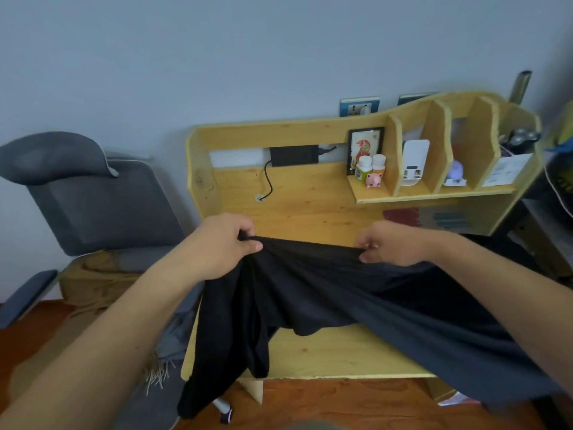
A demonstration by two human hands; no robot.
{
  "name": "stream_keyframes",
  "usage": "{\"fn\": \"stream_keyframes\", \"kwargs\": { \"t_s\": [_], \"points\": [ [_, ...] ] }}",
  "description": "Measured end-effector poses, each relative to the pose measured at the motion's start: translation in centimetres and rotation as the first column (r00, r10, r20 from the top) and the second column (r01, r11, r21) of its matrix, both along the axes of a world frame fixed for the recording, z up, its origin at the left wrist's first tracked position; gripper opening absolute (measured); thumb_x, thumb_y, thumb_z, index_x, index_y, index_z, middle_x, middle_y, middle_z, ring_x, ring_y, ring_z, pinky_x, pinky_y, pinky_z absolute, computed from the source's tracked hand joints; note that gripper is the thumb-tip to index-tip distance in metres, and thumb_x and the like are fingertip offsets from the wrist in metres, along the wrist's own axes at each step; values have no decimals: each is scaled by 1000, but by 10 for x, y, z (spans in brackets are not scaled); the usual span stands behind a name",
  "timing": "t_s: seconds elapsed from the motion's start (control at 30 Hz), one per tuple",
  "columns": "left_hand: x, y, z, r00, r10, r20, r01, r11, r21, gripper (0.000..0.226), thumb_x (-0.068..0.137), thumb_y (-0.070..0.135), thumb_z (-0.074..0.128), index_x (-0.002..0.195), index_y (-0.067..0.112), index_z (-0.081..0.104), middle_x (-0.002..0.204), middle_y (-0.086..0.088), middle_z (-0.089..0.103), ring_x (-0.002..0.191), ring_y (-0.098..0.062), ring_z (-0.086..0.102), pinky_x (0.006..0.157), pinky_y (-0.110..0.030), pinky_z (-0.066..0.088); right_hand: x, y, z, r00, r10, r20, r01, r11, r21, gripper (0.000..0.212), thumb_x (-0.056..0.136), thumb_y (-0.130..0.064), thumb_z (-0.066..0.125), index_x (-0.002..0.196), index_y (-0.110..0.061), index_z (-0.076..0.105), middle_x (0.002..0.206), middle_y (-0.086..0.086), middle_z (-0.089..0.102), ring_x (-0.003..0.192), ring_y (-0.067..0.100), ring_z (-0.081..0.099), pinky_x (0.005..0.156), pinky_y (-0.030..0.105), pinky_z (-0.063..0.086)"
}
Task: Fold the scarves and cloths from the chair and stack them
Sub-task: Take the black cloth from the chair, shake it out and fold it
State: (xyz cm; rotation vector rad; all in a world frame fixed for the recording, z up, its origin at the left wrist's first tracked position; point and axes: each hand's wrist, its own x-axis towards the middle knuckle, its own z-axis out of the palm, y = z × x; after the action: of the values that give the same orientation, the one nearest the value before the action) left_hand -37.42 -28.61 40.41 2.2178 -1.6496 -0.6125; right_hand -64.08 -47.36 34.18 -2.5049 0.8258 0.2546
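Item: black scarf (325, 293), unfolded, stretched between my hands above the wooden desk (325, 352), its ends hanging past the near edge.

Progress, as I judge it: early; no folded stack visible.

Remaining: tan scarf (93, 277) and grey fringed scarf (173, 342) on the grey chair (102, 206), left of my fingers.

Left hand (226, 243): fingers curled, pinching the top hem.

Right hand (390, 243): likewise pinching the hem.
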Motion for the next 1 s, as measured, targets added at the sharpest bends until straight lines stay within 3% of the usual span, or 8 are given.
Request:
{"fn": "stream_keyframes", "kwargs": {
  "t_s": [0.1, 0.17, 0.27, 0.33, 0.57, 0.7, 0.83, 1.0],
  "points": [
    [-14, -11, 0, 999, -4, 37, 6, 999, -51, 24, 96, 31, 70, 74, 23, 64, 120, 3, 68, 111, -23, 62, 88, -30, 46, -27, -21, 15, 925, -179, 334, 248, 953, -176, 7, 97, -19, 65, 92, -20, 70, 97, -8, 64, 91, 18, 58, 80, 26, 42],
    [-25, -18, 0, 999, -37, -19, 35, 996, -77, 25, 94, 29, 72, 71, 22, 65, 143, 10, 59, 133, -19, 53, 112, -38, 38, -36, -30, 21, 737, -186, 649, 429, 871, -239, 8, 96, -12, 65, 96, -14, 72, 97, -7, 63, 91, 13, 56, 86, 27, 43],
    [-33, -29, -1, 991, 4, -132, -21, 991, -131, 29, 95, 29, 70, 76, 9, 64, 101, 12, 70, 88, -7, 63, 82, -32, 51, -41, -34, 32, 584, -106, 805, 494, 833, -248, 12, 95, -7, 62, 101, -13, 70, 95, -6, 61, 92, 8, 57, 85, 23, 44],
    [-31, -35, 1, 969, 86, -230, -125, 978, -164, 32, 97, 31, 69, 77, 7, 60, 67, 3, 52, 58, -11, 47, 56, -27, 37, -48, -32, 33, 615, -19, 788, 426, 849, -312, 12, 95, -7, 62, 102, -13, 69, 95, -7, 60, 91, 7, 56, 84, 21, 43],
    [-12, -56, 15, 717, 284, -637, -481, 863, -156, 38, 97, 19, 69, 60, 20, 62, 65, -4, 65, 62, -22, 64, 60, -27, 47, -111, -25, -15, 838, 261, 479, 99, 790, -605, 17, 99, -27, 54, 109, -14, 58, 100, -2, 60, 72, 22, 63, 60, 41, 55],
    [0, -74, 43, 730, 283, -622, -567, 759, -321, 29, 94, 14, 70, 67, 20, 59, 70, -5, 60, 66, -21, 59, 64, -28, 43, -141, -34, -32, 868, 307, 390, 70, 702, -709, 18, 98, -19, 54, 115, -14, 48, 104, 5, 59, 53, 26, 56, 43, 41, 49],
    [-1, -94, 79, 841, 240, -486, -462, 786, -411, 18, 90, 22, 74, 74, 14, 69, 75, -8, 62, 70, -22, 59, 71, -32, 43, -147, -40, -28, 917, 254, 306, 84, 629, -773, 62, 64, 7, 81, 116, -12, 52, 122, 13, 56, 51, 27, 58, 38, 37, 49],
    [-7, -120, 110, 882, 242, -404, -423, 785, -452, 19, 94, 21, 70, 77, 13, 69, 81, -8, 66, 76, -26, 64, 69, -34, 49, -139, -14, -50, 905, 274, 324, 131, 544, -828, 31, 78, -6, 72, 109, -10, 69, 114, 12, 62, 60, 25, 60, 47, 35, 52]
  ]
}}
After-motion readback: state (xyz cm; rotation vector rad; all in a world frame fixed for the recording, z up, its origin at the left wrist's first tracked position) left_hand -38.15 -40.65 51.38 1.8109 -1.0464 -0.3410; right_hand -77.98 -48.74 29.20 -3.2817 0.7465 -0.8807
